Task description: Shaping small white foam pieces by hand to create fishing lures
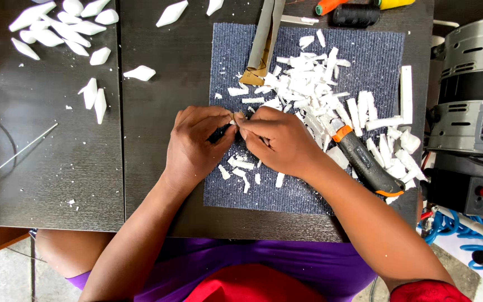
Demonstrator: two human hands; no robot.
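My left hand (197,140) and my right hand (278,140) meet fingertip to fingertip over a blue-grey ribbed mat (225,56). Between them they pinch a small white piece (233,119); a dark thing under my left fingers is mostly hidden. White offcuts (308,89) lie heaped on the mat to the right, and a few chips (241,165) sit under my hands. A black and orange utility knife (367,162) lies on the mat by my right wrist.
Several pointed white shaped pieces (57,25) are spread over the dark table at the far left. A folded strip of sandpaper (264,39) lies at the mat's top. Thread spools (356,14) sit at the back. A grey machine (473,84) and blue hose (459,229) stand right. A thin wire (18,151) lies left.
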